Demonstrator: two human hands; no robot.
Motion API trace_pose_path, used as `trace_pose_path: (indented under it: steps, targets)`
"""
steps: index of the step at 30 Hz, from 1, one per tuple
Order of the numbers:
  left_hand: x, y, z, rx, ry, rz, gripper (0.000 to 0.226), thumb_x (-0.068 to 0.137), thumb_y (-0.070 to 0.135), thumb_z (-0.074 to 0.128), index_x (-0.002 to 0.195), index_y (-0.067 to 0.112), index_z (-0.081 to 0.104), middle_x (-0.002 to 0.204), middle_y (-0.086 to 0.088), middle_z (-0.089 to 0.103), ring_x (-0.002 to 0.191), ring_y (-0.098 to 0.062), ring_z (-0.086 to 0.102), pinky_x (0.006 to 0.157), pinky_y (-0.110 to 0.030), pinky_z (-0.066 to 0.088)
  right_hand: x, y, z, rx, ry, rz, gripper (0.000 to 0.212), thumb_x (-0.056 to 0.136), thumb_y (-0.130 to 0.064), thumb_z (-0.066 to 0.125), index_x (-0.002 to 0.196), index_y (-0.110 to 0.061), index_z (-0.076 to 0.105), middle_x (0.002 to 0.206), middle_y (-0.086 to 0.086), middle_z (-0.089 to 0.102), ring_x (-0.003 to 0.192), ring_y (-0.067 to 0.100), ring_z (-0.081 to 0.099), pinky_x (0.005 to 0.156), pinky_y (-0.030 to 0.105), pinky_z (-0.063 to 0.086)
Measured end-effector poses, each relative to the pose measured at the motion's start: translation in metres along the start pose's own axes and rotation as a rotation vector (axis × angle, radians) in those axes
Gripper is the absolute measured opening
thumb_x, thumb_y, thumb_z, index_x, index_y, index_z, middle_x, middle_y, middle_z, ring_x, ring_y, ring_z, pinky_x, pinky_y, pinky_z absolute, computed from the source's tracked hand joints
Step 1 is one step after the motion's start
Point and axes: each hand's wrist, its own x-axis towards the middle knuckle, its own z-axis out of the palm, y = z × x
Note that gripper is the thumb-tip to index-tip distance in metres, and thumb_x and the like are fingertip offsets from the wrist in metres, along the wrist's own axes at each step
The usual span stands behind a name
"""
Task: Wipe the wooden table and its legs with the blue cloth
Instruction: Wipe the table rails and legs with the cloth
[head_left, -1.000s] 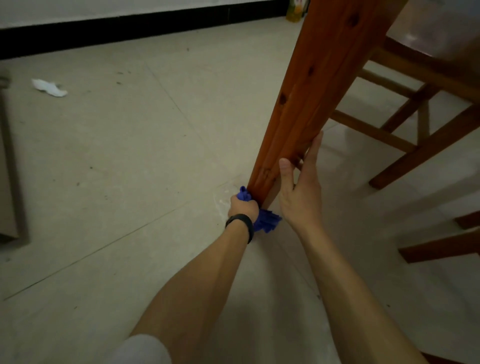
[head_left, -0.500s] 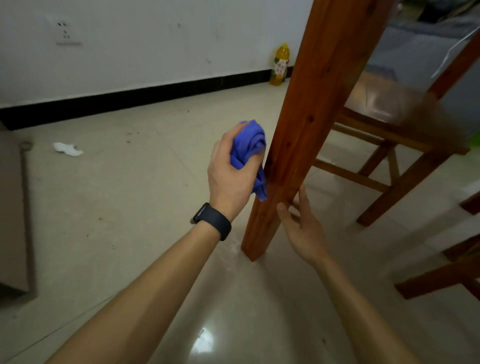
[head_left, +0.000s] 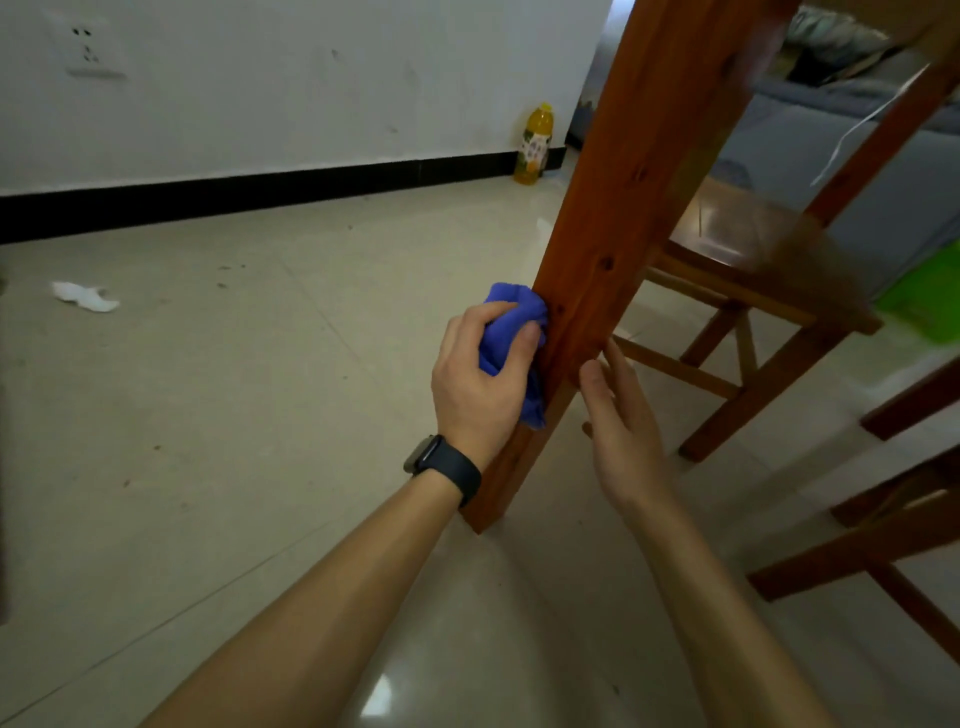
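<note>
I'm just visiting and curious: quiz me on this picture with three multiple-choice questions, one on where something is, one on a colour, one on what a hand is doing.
1. Where does the bottle stand?
A. on the floor by the wall
B. on the chair
C. in the right hand

2. What colour is the cloth?
A. green
B. blue
C. white

3. What is the left hand doing?
A. resting flat on the floor
B. hanging empty
C. pressing the cloth against the table leg

Answers:
1 A, it stands on the floor by the black skirting.
2 B, the bunched cloth is blue.
3 C, its fingers close on the cloth, against the leg.
</note>
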Motion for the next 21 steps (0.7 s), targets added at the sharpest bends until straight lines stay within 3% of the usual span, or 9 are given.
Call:
trace_pose_path:
  steps: [4, 8, 13, 16, 21]
  targets:
    - [0.011, 0.0, 0.001, 0.03, -0.008, 0.027, 0.02, 0.09, 0.033, 0.069, 0.106, 0.031, 0.057, 0.101, 0.007, 0.062, 0.091, -0.011, 0.06, 0.078, -0.036, 0.054, 0.002, -0.002, 0.002, 0.027, 0.041, 0.029, 0.079, 0.076, -0.086, 0.034, 0.146, -0.048, 0.033, 0.141, -0.019, 0.051, 0.124, 0.001, 0.051, 0.105, 0.041, 0.044]
    - [0.013, -0.004, 0.003, 0.047, -0.019, 0.033, 0.021, 0.091, 0.031, 0.067, 0.109, 0.024, 0.06, 0.101, 0.004, 0.063, 0.09, -0.014, 0.061, 0.077, -0.037, 0.054, 0.001, -0.005, 0.003, 0.032, 0.047, 0.032, 0.083, 0.075, -0.086, 0.033, 0.147, -0.046, 0.032, 0.144, -0.018, 0.049, 0.125, 0.003, 0.05, 0.104, 0.038, 0.044]
    - [0.003, -0.028, -0.02, 0.257, -0.192, 0.015, 0.02, 0.092, 0.04, 0.064, 0.109, 0.032, 0.058, 0.099, 0.009, 0.063, 0.087, -0.009, 0.06, 0.077, -0.035, 0.055, -0.001, -0.011, 0.008, 0.065, 0.079, 0.035, 0.071, 0.081, -0.075, 0.034, 0.145, -0.044, 0.034, 0.118, -0.033, 0.051, 0.099, -0.015, 0.05, 0.083, 0.02, 0.042]
    - [-0.01, -0.047, -0.038, 0.489, -0.358, -0.004, 0.021, 0.093, 0.051, 0.056, 0.111, 0.041, 0.051, 0.102, 0.011, 0.06, 0.086, -0.01, 0.059, 0.076, -0.037, 0.055, -0.003, -0.014, 0.012, 0.087, 0.101, 0.059, 0.069, 0.083, -0.073, 0.034, 0.145, -0.044, 0.034, 0.121, -0.027, 0.049, 0.094, -0.014, 0.049, 0.085, 0.023, 0.042]
    - [0.014, -0.003, -0.025, 0.316, -0.139, 0.089, 0.024, 0.091, 0.045, 0.062, 0.111, 0.03, 0.06, 0.102, 0.005, 0.059, 0.083, -0.004, 0.052, 0.07, -0.01, 0.041, -0.002, -0.009, 0.009, 0.07, 0.077, 0.071, 0.07, 0.084, -0.075, 0.034, 0.147, -0.044, 0.032, 0.133, -0.024, 0.049, 0.108, -0.008, 0.05, 0.092, 0.028, 0.041]
